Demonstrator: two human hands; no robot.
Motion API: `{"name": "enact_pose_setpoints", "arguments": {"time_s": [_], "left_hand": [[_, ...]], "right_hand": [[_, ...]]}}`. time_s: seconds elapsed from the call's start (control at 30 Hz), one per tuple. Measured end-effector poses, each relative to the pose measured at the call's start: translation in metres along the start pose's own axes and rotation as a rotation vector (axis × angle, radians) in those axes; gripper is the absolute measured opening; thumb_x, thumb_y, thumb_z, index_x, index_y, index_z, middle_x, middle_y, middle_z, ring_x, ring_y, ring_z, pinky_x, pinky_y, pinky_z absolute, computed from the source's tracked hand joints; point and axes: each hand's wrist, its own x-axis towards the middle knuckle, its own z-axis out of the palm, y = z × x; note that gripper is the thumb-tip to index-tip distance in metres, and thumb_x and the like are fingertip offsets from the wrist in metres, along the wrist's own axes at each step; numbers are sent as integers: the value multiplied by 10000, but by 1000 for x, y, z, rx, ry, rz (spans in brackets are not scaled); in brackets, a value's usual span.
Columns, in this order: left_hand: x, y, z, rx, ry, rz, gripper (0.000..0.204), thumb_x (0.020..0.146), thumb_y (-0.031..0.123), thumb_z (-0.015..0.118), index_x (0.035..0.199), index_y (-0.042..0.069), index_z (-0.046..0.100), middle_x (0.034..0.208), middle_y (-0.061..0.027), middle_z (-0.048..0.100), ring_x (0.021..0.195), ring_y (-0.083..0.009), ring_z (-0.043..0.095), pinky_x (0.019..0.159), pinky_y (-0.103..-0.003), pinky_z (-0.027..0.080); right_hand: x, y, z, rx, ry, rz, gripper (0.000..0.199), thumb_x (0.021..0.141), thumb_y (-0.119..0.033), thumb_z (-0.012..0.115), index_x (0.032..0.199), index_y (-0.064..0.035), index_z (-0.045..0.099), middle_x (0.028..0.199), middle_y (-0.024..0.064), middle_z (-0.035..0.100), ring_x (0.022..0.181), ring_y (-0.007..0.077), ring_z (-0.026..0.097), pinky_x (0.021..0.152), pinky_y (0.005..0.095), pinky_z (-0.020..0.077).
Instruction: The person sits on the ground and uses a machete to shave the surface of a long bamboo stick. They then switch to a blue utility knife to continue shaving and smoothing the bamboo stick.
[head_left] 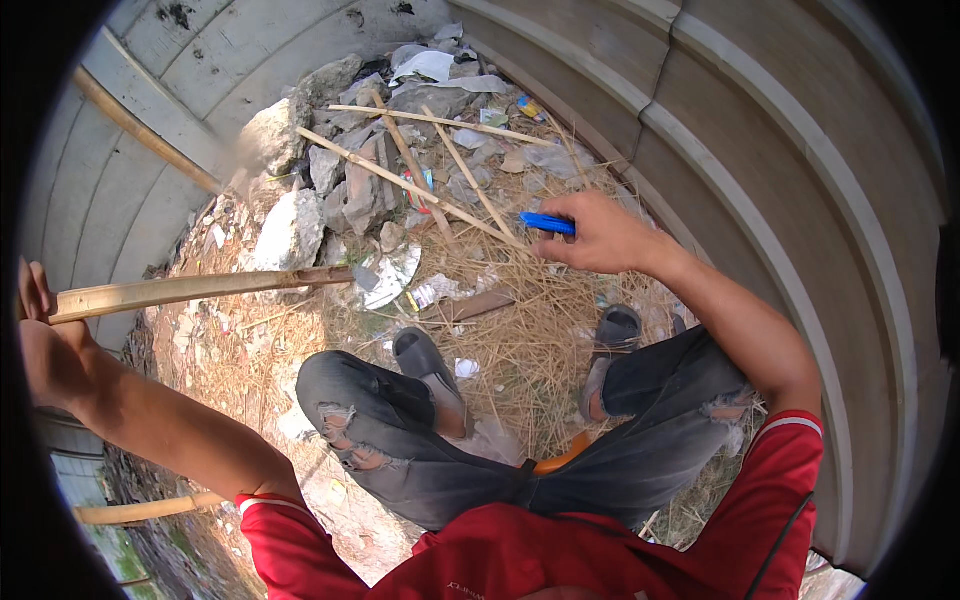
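Note:
At the far left edge, my left hand [55, 345] is closed around a split bamboo strip [200, 293]. The strip reaches across to the right and stops above the littered ground, left of centre. My right hand [605, 235] is raised right of centre, its fingers closed on a slim blue plastic handle [548, 223]. Whether a blade sits in that handle cannot be made out. A gap lies between the strip's end and the blue handle. Below the right hand, thin bamboo sticks [420, 187] lie crossed over stones and straw.
Rubble stones [292, 230] are piled ahead, with paper and plastic scraps [425, 66] among them. A ribbed metal wall [770, 170] curves up at the right, a pale panel wall [230, 60] at the left. A bamboo pole [145, 130] leans there. My sandalled feet [425, 360] rest on straw.

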Motion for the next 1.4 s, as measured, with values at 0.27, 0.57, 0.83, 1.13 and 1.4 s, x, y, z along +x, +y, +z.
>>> {"name": "enact_pose_setpoints", "arguments": {"time_s": [0.27, 0.57, 0.83, 1.13, 1.4], "left_hand": [[-251, 32, 291, -551, 393, -941, 573, 1087, 379, 387, 1468, -44, 323, 1409, -230, 471, 1361, -302, 450, 1186, -461, 353], [-342, 71, 363, -1111, 442, -1493, 559, 1073, 386, 442, 1508, 55, 327, 1384, -115, 523, 1164, -178, 558, 1064, -338, 446], [-327, 78, 314, 124, -454, -589, 501, 933, 114, 655, 1389, -19, 493, 1159, -151, 648, 1042, -200, 632, 851, -314, 516], [-354, 34, 300, -318, -582, -1294, 444, 1039, 190, 559, 1421, -21, 479, 648, -29, 575, 427, -67, 489, 407, -201, 398], [-360, 6, 296, -522, -331, -1407, 452, 1063, 231, 494, 1467, 28, 466, 577, 10, 474, 394, -65, 441, 372, -205, 375]], "right_hand": [[-1, -23, 26, 431, 37, 170, 482, 868, -520, 749, 926, -42, 729, 665, 36, 623, 618, 108, 535, 576, 312, 419], [9, -15, 44, 809, 258, 375, 351, 969, -367, 681, 894, -24, 668, 577, -35, 520, 500, 47, 424, 458, 261, 307], [22, 24, 39, 748, 257, 311, 286, 976, -309, 666, 856, -55, 614, 564, -66, 410, 471, 40, 347, 440, 255, 248], [26, 23, 16, 402, 386, 250, 483, 956, -457, 633, 865, 15, 686, 651, 96, 608, 627, 197, 591, 608, 395, 442], [-2, -21, 32, -94, -130, 116, 470, 969, -467, 574, 918, -12, 677, 715, 212, 643, 727, 432, 636, 671, 518, 476]]}}
